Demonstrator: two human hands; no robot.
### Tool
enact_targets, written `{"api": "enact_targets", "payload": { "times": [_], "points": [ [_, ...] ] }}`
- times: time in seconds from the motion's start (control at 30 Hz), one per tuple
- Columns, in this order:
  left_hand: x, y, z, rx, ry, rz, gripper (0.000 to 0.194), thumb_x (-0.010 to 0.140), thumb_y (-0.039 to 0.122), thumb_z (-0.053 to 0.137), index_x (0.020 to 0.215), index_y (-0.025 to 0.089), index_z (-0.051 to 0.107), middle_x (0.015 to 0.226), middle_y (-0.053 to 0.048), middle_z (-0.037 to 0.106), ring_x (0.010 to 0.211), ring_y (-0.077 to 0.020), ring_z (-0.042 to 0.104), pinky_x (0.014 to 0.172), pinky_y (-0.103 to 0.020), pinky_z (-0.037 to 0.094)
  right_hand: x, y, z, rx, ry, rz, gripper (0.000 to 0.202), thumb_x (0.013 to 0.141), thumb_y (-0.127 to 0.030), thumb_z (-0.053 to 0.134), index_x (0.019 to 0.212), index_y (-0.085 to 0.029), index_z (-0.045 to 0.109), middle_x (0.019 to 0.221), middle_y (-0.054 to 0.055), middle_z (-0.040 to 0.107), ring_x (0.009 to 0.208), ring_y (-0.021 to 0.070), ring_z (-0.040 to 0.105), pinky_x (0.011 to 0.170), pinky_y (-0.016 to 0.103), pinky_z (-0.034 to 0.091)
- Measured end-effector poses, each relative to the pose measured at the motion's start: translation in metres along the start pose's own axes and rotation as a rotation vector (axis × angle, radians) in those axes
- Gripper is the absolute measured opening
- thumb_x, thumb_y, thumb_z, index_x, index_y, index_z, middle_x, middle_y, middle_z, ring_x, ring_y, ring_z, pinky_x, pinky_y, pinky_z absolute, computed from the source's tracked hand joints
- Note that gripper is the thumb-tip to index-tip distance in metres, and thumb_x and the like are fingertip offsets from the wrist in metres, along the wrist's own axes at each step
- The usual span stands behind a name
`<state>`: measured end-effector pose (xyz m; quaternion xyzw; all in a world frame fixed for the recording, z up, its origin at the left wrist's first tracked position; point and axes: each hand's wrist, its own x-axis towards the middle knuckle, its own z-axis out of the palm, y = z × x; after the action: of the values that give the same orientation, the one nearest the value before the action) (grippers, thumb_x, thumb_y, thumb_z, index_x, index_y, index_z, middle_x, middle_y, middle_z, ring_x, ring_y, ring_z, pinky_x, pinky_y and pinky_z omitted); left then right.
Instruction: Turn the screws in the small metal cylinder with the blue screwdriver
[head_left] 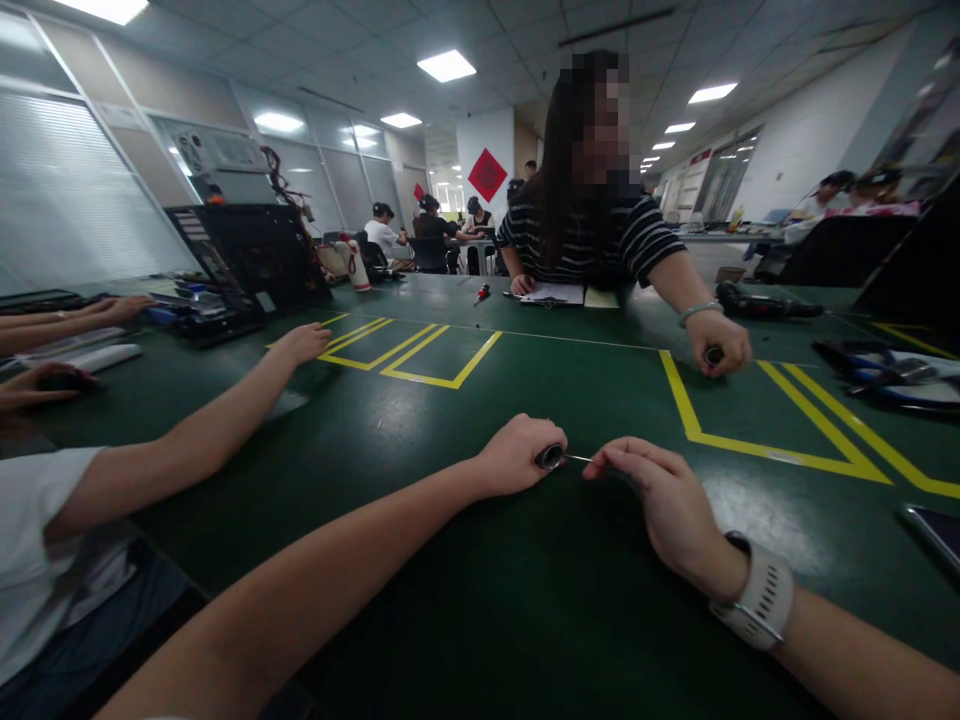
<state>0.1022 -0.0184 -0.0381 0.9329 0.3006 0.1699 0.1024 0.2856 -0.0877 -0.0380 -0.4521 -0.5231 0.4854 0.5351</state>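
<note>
My left hand (523,455) is closed around a dark cylinder (550,457) with a shiny ring-shaped end facing me. It rests low over the green table. A thin metal rod (577,458) spans the short gap between that end and my right hand (637,480). The thumb and forefinger of my right hand pinch the rod's other end; its far tip meets the cylinder's rim, and I cannot tell whether it goes inside. A pale watch strap circles my right wrist.
Yellow tape outlines (420,380) mark the green table (465,600). Opposite, a co-worker's hand (720,345) grips a similar dark cylinder beside a clipboard (553,294). At left, another person's arm (225,420) reaches over the table. A red screwdriver (482,293) and a power drill (765,302) lie farther back.
</note>
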Motion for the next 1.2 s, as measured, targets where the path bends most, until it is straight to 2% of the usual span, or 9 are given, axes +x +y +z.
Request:
{"api": "enact_targets", "payload": {
  "times": [0.1,0.27,0.7,0.9,1.03,1.2],
  "points": [
    [0.0,0.001,-0.001,0.018,-0.015,0.003,0.003,0.08,0.019,0.054,0.081,0.016,0.052,0.079,0.0,0.058,0.077,-0.014,0.053,0.073,-0.026,0.035,0.001,0.0,-0.001,-0.023,-0.03,0.002,0.02,0.076,-0.03,0.056,0.065,-0.018,0.068,0.069,0.004,0.067,0.078,0.0213,0.057,0.081,0.037,0.037],
    [0.0,-0.001,0.0,-0.071,0.007,-0.006,0.009,0.081,0.024,0.055,0.08,0.016,0.052,0.079,0.001,0.058,0.076,-0.0128,0.054,0.076,-0.027,0.037,0.007,0.001,-0.004,0.173,-0.013,0.113,0.02,0.072,-0.03,0.058,0.061,-0.016,0.068,0.065,0.006,0.067,0.071,0.0214,0.059,0.077,0.037,0.041],
    [0.001,-0.002,0.001,-0.075,0.043,-0.084,0.009,0.079,0.024,0.058,0.08,0.016,0.054,0.078,0.001,0.059,0.073,-0.0126,0.054,0.075,-0.029,0.039,0.007,0.002,-0.005,0.228,0.017,0.106,0.018,0.069,-0.023,0.057,0.058,-0.016,0.068,0.059,0.006,0.066,0.065,0.0203,0.059,0.073,0.036,0.043],
    [0.001,-0.003,0.003,-0.222,0.086,-0.226,0.022,0.075,0.024,0.061,0.091,0.017,0.048,0.083,0.0,0.057,0.069,-0.0121,0.053,0.059,-0.023,0.04,0.006,0.001,-0.005,0.211,0.081,0.036,0.019,0.07,-0.027,0.056,0.055,-0.018,0.065,0.058,0.006,0.063,0.062,0.0203,0.057,0.069,0.037,0.043],
    [0.001,-0.004,0.003,-0.194,0.109,-0.129,0.021,0.071,0.025,0.064,0.084,0.016,0.05,0.083,-0.001,0.055,0.073,-0.0131,0.051,0.063,-0.025,0.04,0.004,0.003,-0.006,0.165,0.066,-0.048,0.016,0.074,-0.028,0.056,0.064,-0.019,0.066,0.067,0.004,0.064,0.072,0.0212,0.058,0.075,0.037,0.042],
    [0.001,-0.003,0.001,-0.232,0.114,0.011,0.016,0.073,0.024,0.062,0.083,0.015,0.053,0.082,-0.002,0.056,0.077,-0.0137,0.051,0.07,-0.026,0.041,-0.007,-0.002,-0.003,-0.187,-0.081,-0.141,0.022,0.084,-0.035,0.05,0.079,-0.02,0.066,0.079,0.004,0.064,0.083,0.0218,0.057,0.077,0.038,0.04]
  ]
}}
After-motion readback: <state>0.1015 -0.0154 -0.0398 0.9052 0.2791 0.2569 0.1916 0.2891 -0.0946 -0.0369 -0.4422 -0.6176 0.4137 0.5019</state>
